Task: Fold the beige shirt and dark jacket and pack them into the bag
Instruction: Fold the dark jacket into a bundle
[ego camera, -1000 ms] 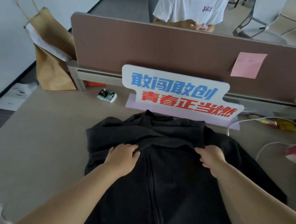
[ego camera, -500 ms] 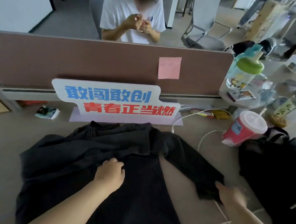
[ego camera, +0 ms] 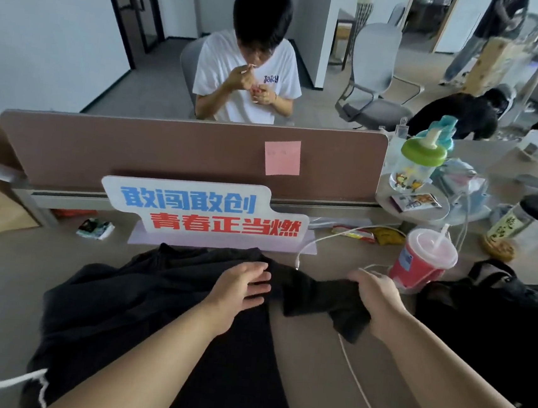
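The dark fabric jacket [ego camera: 139, 306] lies spread on the beige surface [ego camera: 1, 276]. The left hand [ego camera: 240, 286] presses flat on it, fingers straight. The right hand [ego camera: 380, 300] grips the end of its sleeve [ego camera: 317, 297], stretched sideways.

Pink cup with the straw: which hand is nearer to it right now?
Right. The right hand grips the dark jacket by its sleeve, just left of the pink cup; the left hand presses flat on the jacket, farther left.
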